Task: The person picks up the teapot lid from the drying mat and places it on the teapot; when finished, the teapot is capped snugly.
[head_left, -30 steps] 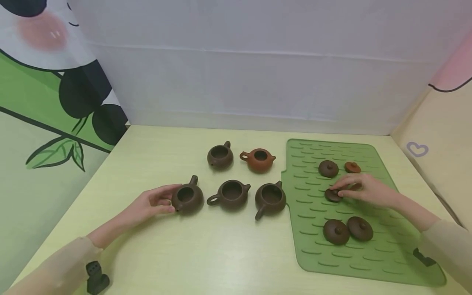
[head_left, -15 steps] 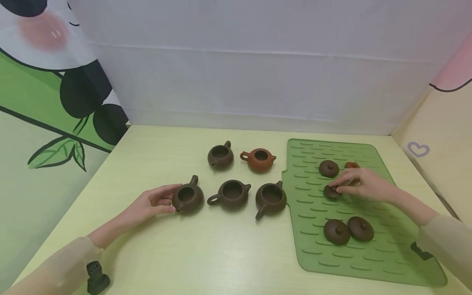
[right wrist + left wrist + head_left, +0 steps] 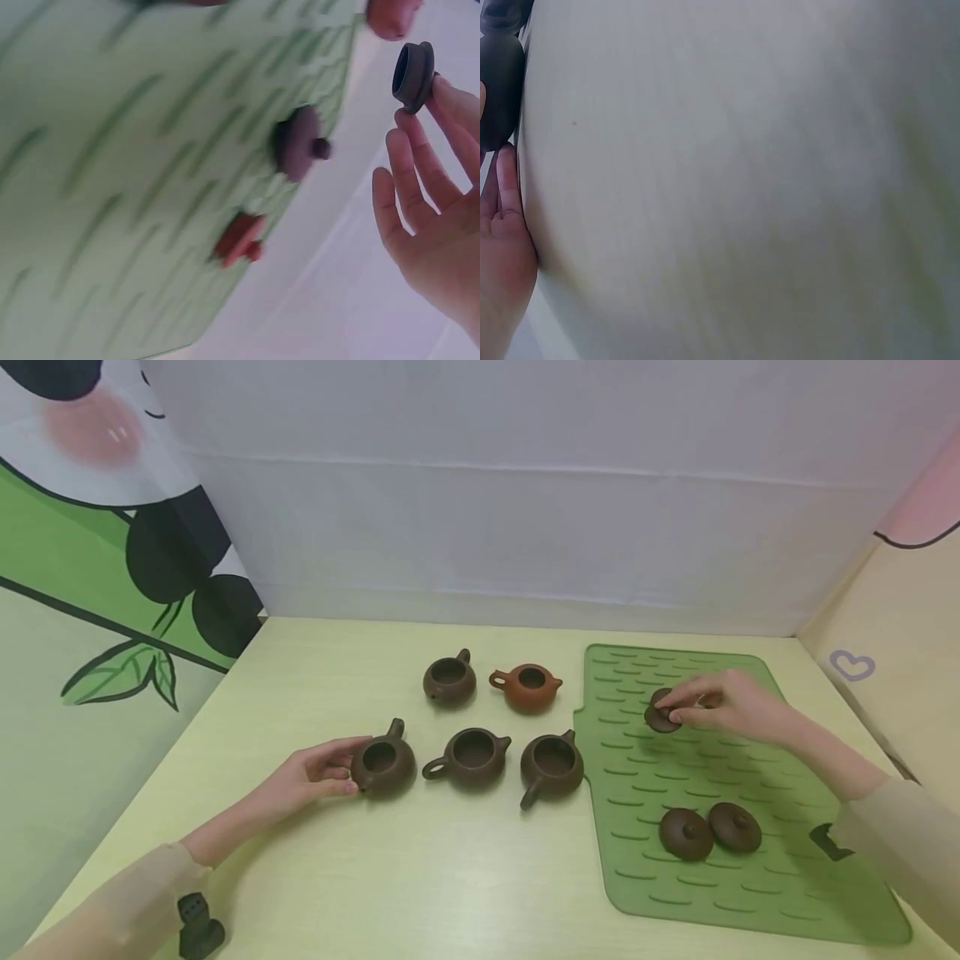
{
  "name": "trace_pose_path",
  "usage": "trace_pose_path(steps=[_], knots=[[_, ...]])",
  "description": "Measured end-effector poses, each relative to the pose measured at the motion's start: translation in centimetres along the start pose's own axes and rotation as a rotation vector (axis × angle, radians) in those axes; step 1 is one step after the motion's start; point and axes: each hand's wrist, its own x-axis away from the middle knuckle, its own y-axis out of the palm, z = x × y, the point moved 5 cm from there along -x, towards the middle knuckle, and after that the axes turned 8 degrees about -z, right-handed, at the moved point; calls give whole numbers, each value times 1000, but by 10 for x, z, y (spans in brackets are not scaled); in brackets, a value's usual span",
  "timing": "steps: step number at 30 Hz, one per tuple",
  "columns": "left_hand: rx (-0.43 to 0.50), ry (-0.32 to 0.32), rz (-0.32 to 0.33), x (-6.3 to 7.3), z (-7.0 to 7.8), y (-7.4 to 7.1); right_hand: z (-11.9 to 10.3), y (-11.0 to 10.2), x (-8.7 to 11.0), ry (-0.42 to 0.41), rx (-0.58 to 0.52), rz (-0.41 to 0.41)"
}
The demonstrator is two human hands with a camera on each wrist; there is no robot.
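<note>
R hand [image 3: 731, 706] pinches lid [image 3: 656, 718] from above; L hand [image 3: 311, 772] holds teapot [image 3: 385, 781]; imo carry lid level, w/ light grip, not rushing.

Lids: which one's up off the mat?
The dark brown lid pinched by the right hand; the orange-red lid, its dark neighbour and the two nearer dark lids rest on the green mat.

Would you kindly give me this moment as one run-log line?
left hand: holds leftmost teapot, lidless | right hand: pinches brown lid, raised above green mat | other teapots: four, lidless, on table
</note>
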Motion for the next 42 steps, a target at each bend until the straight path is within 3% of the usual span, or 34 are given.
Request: trace_pose_path(steps=[5, 13, 28, 42], knots=[[2, -1, 0, 0, -2, 1, -25, -12, -14, 65, 48, 38], [4, -6, 6, 1, -5, 1, -61, -13, -42, 100, -92, 38], [7, 2, 2, 0, -5, 1, -104, 3, -97, -17, -270, 113], [9, -2, 5, 0, -4, 0, -145, 21, -145, -149, -407, 288]])
